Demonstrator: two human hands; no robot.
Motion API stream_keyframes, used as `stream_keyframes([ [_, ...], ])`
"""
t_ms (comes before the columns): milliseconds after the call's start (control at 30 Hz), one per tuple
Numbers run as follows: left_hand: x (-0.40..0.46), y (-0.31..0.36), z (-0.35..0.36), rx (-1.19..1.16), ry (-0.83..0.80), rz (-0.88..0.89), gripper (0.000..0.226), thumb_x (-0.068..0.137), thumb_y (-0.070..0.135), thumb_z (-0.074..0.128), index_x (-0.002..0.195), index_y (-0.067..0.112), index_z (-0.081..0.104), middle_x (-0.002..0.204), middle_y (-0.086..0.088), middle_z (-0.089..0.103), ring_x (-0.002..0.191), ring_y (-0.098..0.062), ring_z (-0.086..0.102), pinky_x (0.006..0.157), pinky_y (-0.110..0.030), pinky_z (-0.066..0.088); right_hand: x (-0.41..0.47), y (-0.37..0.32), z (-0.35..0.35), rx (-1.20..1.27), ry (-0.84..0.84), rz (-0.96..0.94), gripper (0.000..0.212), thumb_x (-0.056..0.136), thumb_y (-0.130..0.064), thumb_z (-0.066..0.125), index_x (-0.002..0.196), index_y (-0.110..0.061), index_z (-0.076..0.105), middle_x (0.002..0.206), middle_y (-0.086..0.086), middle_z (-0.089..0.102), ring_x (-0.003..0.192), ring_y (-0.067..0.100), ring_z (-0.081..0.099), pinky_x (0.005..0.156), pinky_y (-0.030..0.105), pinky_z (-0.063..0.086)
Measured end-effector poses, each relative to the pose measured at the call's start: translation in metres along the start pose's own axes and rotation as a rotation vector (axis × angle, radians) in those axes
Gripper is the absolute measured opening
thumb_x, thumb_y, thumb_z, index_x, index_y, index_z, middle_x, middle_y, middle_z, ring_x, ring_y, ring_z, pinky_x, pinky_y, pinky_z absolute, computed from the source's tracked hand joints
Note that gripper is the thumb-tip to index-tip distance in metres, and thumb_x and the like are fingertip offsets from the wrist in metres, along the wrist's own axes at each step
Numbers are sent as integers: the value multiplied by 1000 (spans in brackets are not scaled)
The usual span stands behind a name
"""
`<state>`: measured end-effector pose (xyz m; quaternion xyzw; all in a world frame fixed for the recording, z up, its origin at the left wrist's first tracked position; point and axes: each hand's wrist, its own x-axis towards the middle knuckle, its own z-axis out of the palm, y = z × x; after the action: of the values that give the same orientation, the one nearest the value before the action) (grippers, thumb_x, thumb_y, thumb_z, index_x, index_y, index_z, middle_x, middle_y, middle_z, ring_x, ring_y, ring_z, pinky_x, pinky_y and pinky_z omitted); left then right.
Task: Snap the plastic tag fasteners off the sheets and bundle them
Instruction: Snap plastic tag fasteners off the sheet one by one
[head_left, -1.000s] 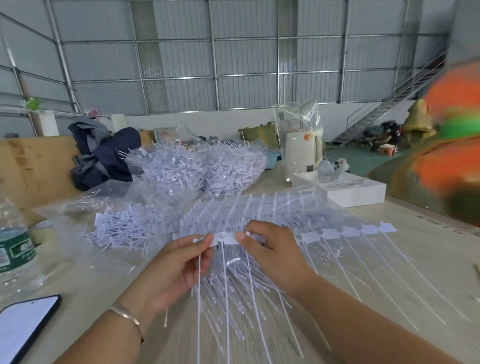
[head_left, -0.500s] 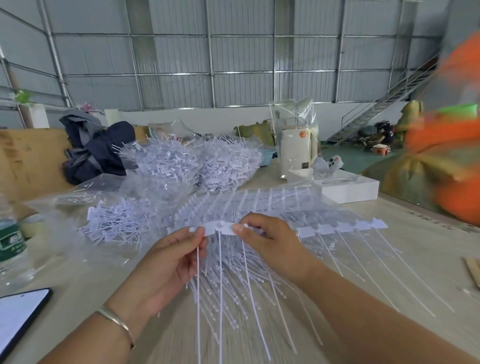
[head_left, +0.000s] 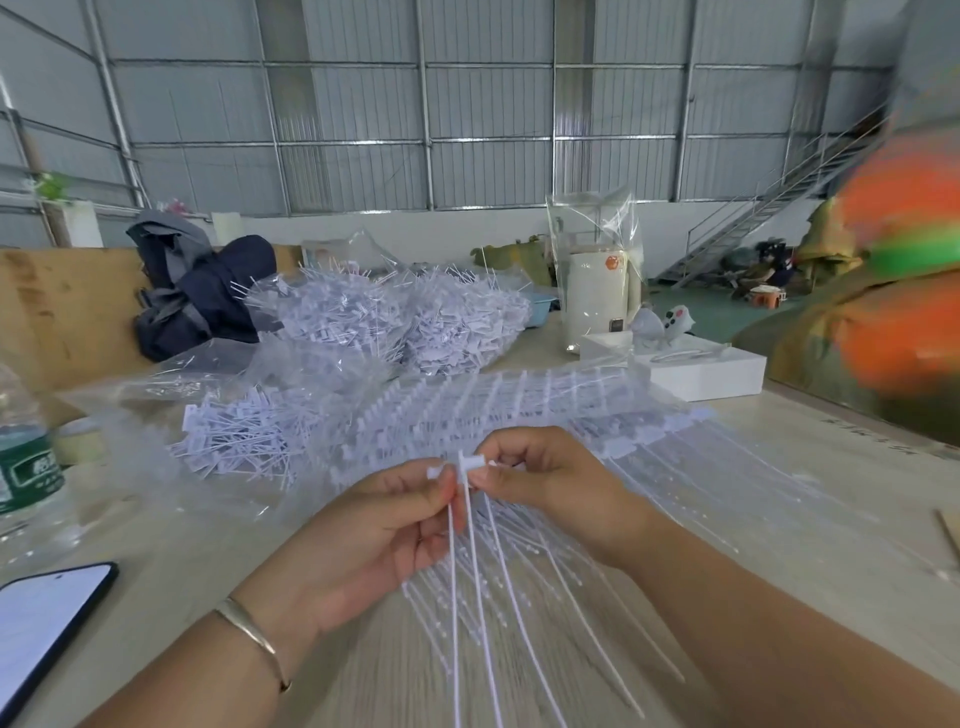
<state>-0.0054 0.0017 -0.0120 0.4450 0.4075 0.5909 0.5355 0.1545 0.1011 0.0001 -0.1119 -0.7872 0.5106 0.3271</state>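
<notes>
A sheet of white plastic tag fasteners (head_left: 519, 410) lies spread over the table in front of me, its long thin tails running toward me. My left hand (head_left: 374, 530) pinches the head of one fastener (head_left: 435, 472) with its tail hanging down. My right hand (head_left: 550, 478) pinches the neighbouring head on the strip (head_left: 470, 461). The two heads are folded against each other between my fingertips. A pile of loose fasteners (head_left: 239, 436) lies on clear plastic at the left.
Bagged heaps of fasteners (head_left: 405, 317) sit behind the sheet. A water bottle (head_left: 26, 457) and a phone (head_left: 41, 634) are at the left edge. A white box (head_left: 701, 371) and a bagged white appliance (head_left: 597, 296) stand at the back right. A blurred orange shape (head_left: 909, 291) fills the right.
My hands have come together and lifted, folding the strip at the joint between two heads. The flat run of heads to the right now lies lower on the sheet.
</notes>
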Motion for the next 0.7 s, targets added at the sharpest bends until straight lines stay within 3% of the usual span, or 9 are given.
stream_keyframes([
  [100, 0, -1, 2, -27, 3, -23, 16, 80, 22, 65, 88, 16, 78, 75, -1, 68, 62, -9, 63, 57, -19, 53, 0, -2, 4, 25, -7, -9, 39, 84, -28, 63, 92, 10, 65, 77, 5, 63, 78, 11, 56, 82, 25, 44],
  [200, 2, 3, 5, -115, 52, -29, 16, 78, 22, 66, 84, 10, 75, 74, -5, 67, 60, -14, 64, 56, -25, 56, 3, 0, 5, 18, 113, -27, 49, 78, -38, 65, 88, 10, 63, 72, 20, 53, 70, 17, 49, 75, 27, 41],
  [300, 6, 6, 1, -228, 176, -37, 12, 80, 21, 65, 78, 9, 62, 64, -5, 60, 48, -14, 57, 47, -24, 52, 6, 3, 6, -101, 246, -65, 41, 84, -34, 67, 80, 6, 61, 60, 1, 41, 56, 8, 36, 60, 18, 33],
  [400, 8, 5, -11, -155, 232, -50, 16, 81, 22, 63, 81, 13, 49, 60, 1, 48, 39, -7, 38, 34, -17, 35, 5, 9, 3, -363, 264, -89, 37, 90, -38, 61, 77, -4, 56, 57, -4, 37, 51, 6, 31, 54, 23, 28],
  [500, 8, 1, -18, -92, 238, -85, 19, 79, 23, 67, 73, 16, 50, 59, 4, 39, 40, -4, 27, 31, -14, 22, 2, 13, -1, -633, 219, -100, 36, 92, -46, 53, 74, -15, 48, 52, -7, 35, 50, 8, 35, 53, 24, 28],
  [600, 10, -3, -18, -103, 231, -83, 29, 71, 9, 73, 75, 17, 46, 60, 5, 37, 44, -4, 26, 31, -15, 18, 3, 15, -1, -629, 217, -78, 28, 94, -40, 56, 76, -20, 47, 50, -13, 45, 49, 4, 41, 50, 19, 29],
  [700, 12, -6, -18, -84, 333, -84, 38, 71, -9, 65, 72, 17, 37, 57, 4, 34, 41, -5, 27, 31, -16, 16, 4, 15, -2, -604, 207, -73, 23, 93, -29, 60, 75, -27, 46, 56, -26, 49, 52, 0, 45, 51, 15, 32],
])
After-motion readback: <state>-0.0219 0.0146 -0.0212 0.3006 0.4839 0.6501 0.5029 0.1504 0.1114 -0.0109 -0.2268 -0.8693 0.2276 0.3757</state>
